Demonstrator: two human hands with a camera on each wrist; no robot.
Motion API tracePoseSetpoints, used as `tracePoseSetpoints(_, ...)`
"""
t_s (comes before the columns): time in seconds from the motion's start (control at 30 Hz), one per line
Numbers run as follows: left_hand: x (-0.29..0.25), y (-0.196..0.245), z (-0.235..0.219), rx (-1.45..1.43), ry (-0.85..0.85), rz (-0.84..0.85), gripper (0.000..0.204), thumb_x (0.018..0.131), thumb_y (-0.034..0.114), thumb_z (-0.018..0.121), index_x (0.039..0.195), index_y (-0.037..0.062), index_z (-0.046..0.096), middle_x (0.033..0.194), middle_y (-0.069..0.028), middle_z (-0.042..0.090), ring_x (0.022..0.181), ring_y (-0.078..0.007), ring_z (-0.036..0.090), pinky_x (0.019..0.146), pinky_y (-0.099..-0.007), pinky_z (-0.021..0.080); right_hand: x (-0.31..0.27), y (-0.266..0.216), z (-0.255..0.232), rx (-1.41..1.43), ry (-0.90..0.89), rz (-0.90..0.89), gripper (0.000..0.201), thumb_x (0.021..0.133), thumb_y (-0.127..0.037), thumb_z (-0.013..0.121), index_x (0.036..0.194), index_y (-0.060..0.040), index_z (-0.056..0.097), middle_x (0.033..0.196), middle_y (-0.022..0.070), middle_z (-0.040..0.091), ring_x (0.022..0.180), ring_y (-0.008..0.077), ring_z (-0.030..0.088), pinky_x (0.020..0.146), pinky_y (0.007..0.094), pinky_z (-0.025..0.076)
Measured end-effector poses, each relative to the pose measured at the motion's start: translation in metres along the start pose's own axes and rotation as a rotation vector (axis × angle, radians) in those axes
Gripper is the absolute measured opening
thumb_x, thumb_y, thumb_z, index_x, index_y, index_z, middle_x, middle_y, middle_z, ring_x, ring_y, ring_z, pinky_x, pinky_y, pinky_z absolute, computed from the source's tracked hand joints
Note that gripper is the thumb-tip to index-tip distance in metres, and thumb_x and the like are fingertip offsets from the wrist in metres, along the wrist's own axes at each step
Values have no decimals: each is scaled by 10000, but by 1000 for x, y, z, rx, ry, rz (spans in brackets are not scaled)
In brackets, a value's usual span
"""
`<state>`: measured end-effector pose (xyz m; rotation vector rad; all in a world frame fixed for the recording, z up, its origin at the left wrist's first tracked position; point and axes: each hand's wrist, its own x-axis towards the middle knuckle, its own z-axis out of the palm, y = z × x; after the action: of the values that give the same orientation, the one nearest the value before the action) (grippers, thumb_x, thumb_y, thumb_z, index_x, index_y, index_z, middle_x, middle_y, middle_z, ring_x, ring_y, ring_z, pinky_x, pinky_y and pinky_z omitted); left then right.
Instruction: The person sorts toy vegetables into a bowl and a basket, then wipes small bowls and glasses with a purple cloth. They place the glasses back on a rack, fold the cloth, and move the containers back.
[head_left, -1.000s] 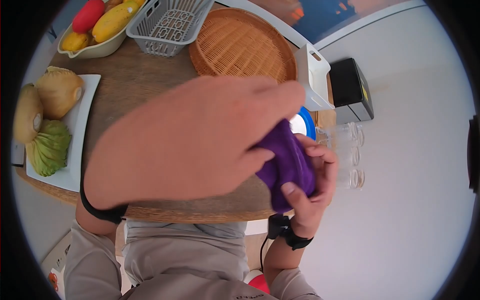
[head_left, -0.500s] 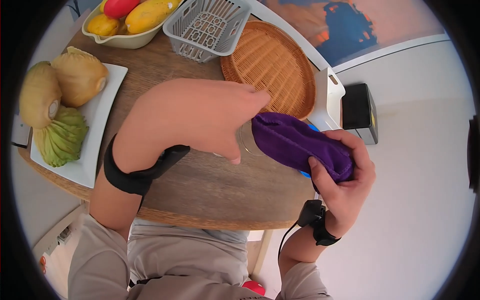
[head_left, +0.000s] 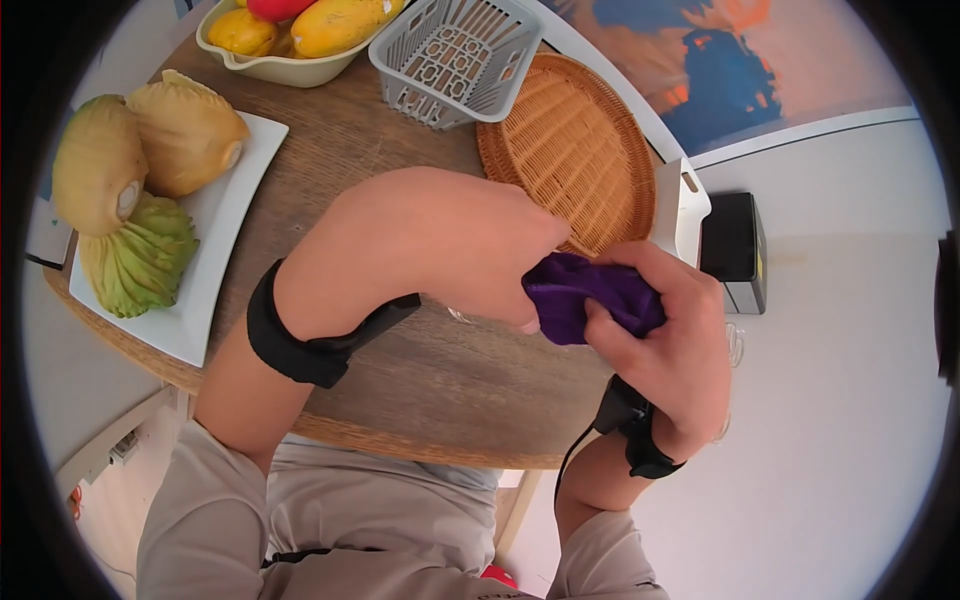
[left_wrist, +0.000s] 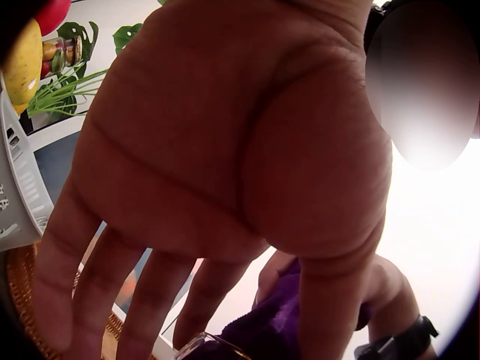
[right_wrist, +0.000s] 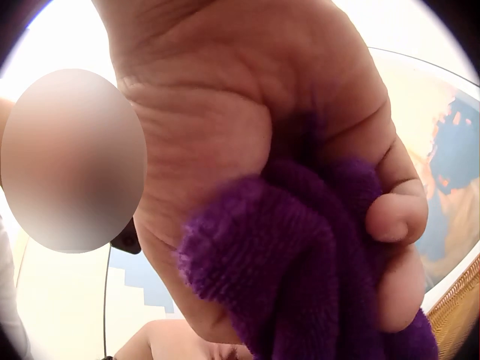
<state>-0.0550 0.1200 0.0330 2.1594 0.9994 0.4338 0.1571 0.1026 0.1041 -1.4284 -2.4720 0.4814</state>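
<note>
My left hand (head_left: 430, 240) reaches across the table, palm down, and grips a clear drinking glass. Most of that glass is hidden behind the hand; its base (head_left: 460, 316) peeks out below the palm, and its rim (left_wrist: 214, 346) shows in the left wrist view. A fuzzy purple cloth (head_left: 600, 298) is bunched up in my right hand (head_left: 675, 345), with the thumb pressed on its near side. The cloth's left end meets the left fingertips, where the glass's mouth is. Folds of the cloth (right_wrist: 292, 255) fill the right palm in the right wrist view.
On the left, a white plate (head_left: 245, 215) holds pale bulb-shaped produce and a green ridged one. Toward the back are a cream bowl (head_left: 290, 70) of yellow and red fruit, a grey basket (head_left: 450, 65), a wicker tray (head_left: 580, 150) and a white bin (head_left: 682, 210). Glasses (head_left: 736, 345) show beyond my right hand.
The cloth was stretched out lengthwise half a second ago and is now bunched shorter against the glass. My right hand has moved left toward the left hand. The head view has shifted.
</note>
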Motion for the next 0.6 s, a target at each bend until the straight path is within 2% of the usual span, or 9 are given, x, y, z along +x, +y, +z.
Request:
tracePoseSetpoints(0.2,10,-6,3,-107,-56,20,366,774,222,735,1000,-35,605,911,-209,671,938,-393,655,787,-449,513,12,-5,14,-53,-37,-73,319,675,-100,753,975,-14,686,845,183,679,765,376,678,686,410,539)
tracePoseSetpoints(0.3,12,-10,4,-112,-74,27,387,758,211,738,1026,-37,610,935,-211,675,952,-394,656,804,-442,514,16,-4,18,-15,-65,-79,318,677,-99,747,976,-13,679,840,191,677,787,383,682,696,413,542)
tracePoseSetpoints(0.4,13,-12,4,-124,-77,27,426,745,204,748,1067,-37,608,975,-209,679,971,-392,655,828,-436,514,18,0,20,7,-115,-68,389,682,-93,743,1048,-6,643,840,192,673,797,396,678,710,413,543)
tracePoseSetpoints(0.5,13,-11,1,-134,-75,28,466,739,208,765,1104,-29,600,1016,-201,678,994,-390,650,847,-435,512,16,8,23,83,-145,-106,490,668,-79,753,1125,1,593,936,208,675,839,408,681,723,413,543)
tracePoseSetpoints(0.6,11,-9,-3,-118,-83,32,483,737,224,786,1107,-20,593,1014,-189,669,1000,-385,641,846,-436,507,6,3,22,126,-37,-179,545,646,-56,758,1148,2,554,1030,203,647,889,384,679,737,395,534)
